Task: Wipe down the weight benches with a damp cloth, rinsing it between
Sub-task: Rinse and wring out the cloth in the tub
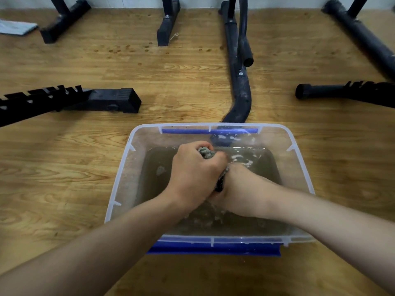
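Note:
A clear plastic tub (119, 180) with blue handles stands on the wooden floor, holding murky grey water. Over the water, my left hand (192, 171) and my right hand (237, 186) are clenched together on a wet grey cloth (206, 152). The cloth sticks out above my left fist and shows as a dark twisted strip between the two hands. Most of it is hidden inside my fists. Foam and ripples sit on the water behind and below my hands.
Black bench frames lie around the tub: a notched rail with a foot (111, 100) at left, a curved tube (240, 88) touching the tub's far rim, another notched rail (346, 92) at right. More black feet (167, 24) stand by the back wall.

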